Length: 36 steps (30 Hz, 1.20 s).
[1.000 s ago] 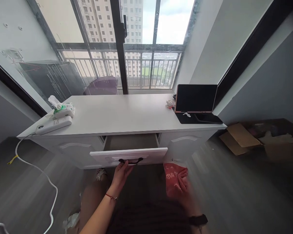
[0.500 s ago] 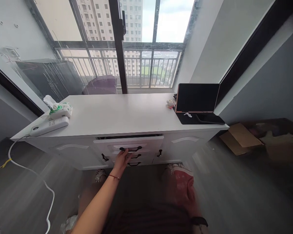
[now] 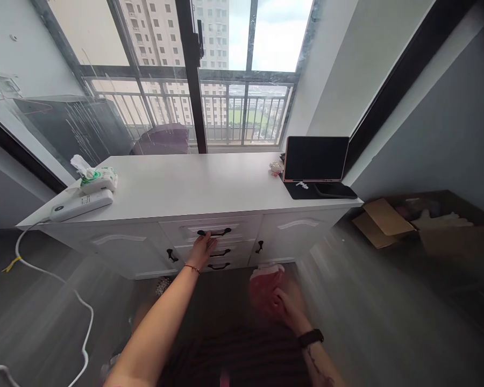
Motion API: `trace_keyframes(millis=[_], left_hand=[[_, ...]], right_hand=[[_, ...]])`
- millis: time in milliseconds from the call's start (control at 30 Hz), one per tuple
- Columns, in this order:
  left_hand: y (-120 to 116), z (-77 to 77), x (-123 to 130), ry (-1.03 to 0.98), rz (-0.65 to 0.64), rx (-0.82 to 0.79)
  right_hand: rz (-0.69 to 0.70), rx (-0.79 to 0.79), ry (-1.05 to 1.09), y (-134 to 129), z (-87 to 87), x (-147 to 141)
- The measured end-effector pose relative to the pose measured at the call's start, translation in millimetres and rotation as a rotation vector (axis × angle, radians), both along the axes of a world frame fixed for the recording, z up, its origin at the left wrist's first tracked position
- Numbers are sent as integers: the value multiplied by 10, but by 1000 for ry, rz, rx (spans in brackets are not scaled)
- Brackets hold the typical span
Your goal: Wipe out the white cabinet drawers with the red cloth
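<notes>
My left hand (image 3: 203,250) reaches to the white cabinet (image 3: 129,226), its fingers closed at the black drawer handle (image 3: 214,233) on the top drawer (image 3: 237,228). That drawer sits flush with the cabinet front. Two more drawers with black handles are below it. Lower right, my right hand (image 3: 289,307) grips a red item with a whitish edge (image 3: 266,287), soft-looking like cloth and blurred by motion. It hangs in front of the cabinet, near the right door's black handle (image 3: 260,246).
On the cabinet top are a tissue pack (image 3: 100,180), a white power strip (image 3: 83,205) with a trailing cord (image 3: 56,279), a dark screen (image 3: 317,158), a black phone-like slab (image 3: 335,191) and white earbuds (image 3: 302,185). An open cardboard box (image 3: 447,236) stands on the floor at right.
The top drawer, slightly out before, has gone in flush, with my left hand at its handle. My right hand has come into view, and the red item has moved left.
</notes>
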<state>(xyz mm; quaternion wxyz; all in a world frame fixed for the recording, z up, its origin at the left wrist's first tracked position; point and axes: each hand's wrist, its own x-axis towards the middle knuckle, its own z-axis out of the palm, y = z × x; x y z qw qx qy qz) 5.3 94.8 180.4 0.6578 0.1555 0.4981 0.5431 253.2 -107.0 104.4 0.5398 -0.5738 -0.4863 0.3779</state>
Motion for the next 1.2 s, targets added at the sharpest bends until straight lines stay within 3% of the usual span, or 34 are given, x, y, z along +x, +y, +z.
trace_keyframes(millis=[67,133,200,267,333,433,533,700,967,1100,1200], left_hand=[[-94,14,-39,49,-53,20],[-248,-11,-113,128,-87,48],[-448,-84,-235,198,-81,68],[-665,-200,-408,261,-57,67],[-873,-343,-621,324,-37,52],[-1152,-561,-938,434,-76,38],[-1389,-722,-1138,519,-178,56],[-1653,-866,-1127,453,-269,60],[-2008,-1029,-890,243,-196,24],[-2156,-1113,-801,280,-178,64],[-2245,-1049,-759,371,-158,71]], right_hand=[[149,-34,-100,136,140,-243],[318,22,-394,255,342,-451],[374,67,-547,357,581,-608],[453,206,-991,444,826,-726],[565,352,-1300,514,1045,-826],[713,508,-1552,573,1286,-970],[800,566,-1700,571,1421,-1101],[848,588,-1778,489,1503,-1225],[855,584,-1779,343,1412,-1235],[875,548,-1743,310,1313,-1228],[893,501,-1725,298,1241,-1223]])
